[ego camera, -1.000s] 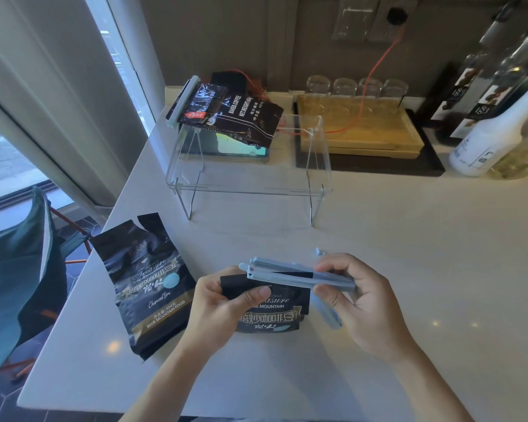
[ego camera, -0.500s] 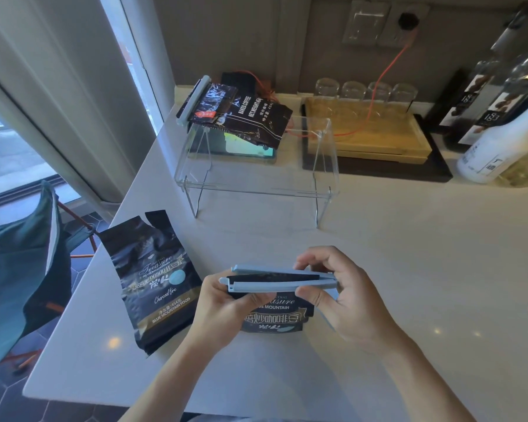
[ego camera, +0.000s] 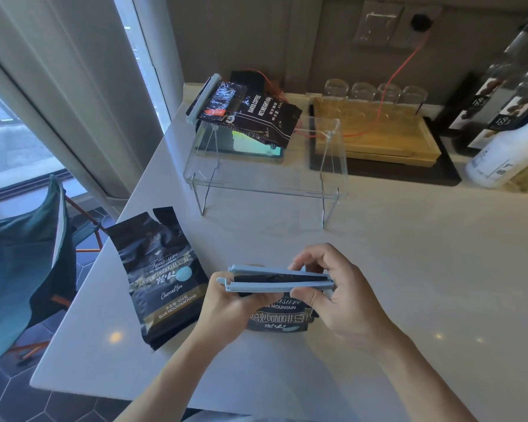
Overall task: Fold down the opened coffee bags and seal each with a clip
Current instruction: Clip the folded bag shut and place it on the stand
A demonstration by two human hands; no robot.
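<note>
The bag [ego camera: 279, 315] stands on the desk [ego camera: 409, 269] in front of the person, its top folded down and lying between the two arms of a pale blue clip [ego camera: 275, 281]. The arms are nearly parallel, with a dark strip of fold showing between them; the free end at the left is not latched yet, as far as I can judge. The left hand [ego camera: 226, 303] has its grip closed on the bag and the clip's open end. The right hand [ego camera: 333, 287] pinches the hinge end between thumb and fingers.

Risk: the fold is thick, so if the arms are squeezed unevenly it may creep out toward the open end and the latch may miss or catch only part of the bag.

Against the picture a second ago, the clip has gone from angled over the bag to level and nearly shut. A second bag [ego camera: 162, 278] lies flat at the left, unclipped.
</note>
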